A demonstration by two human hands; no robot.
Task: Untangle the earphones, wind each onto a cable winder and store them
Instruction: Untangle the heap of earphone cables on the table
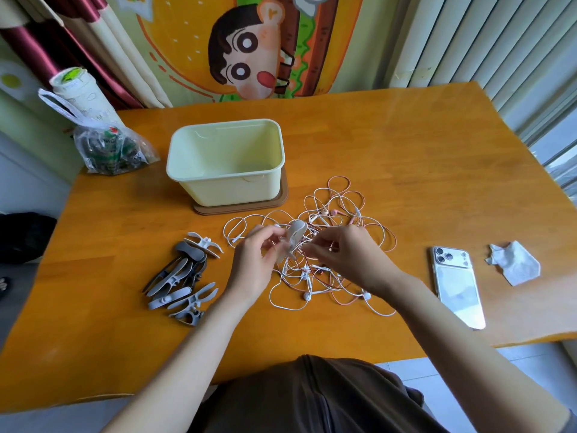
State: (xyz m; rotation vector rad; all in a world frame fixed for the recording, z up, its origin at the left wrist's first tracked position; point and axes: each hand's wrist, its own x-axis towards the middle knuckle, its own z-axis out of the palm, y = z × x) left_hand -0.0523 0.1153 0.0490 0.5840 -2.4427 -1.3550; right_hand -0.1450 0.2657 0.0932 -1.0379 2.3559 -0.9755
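A tangle of white and pink earphones (340,214) lies on the wooden table in front of me. My left hand (253,264) holds a white cable winder (293,235) upright above the tangle. My right hand (346,257) pinches a white earphone cable right beside the winder. A heap of grey and white cable winders (184,276) lies left of my hands. A pale yellow storage box (228,164) stands empty behind the tangle on a brown lid.
A white phone (457,285) lies face down at the right, with a crumpled tissue (515,262) beyond it. A plastic bag (106,145) sits at the table's back left corner. The table edge runs close to my body.
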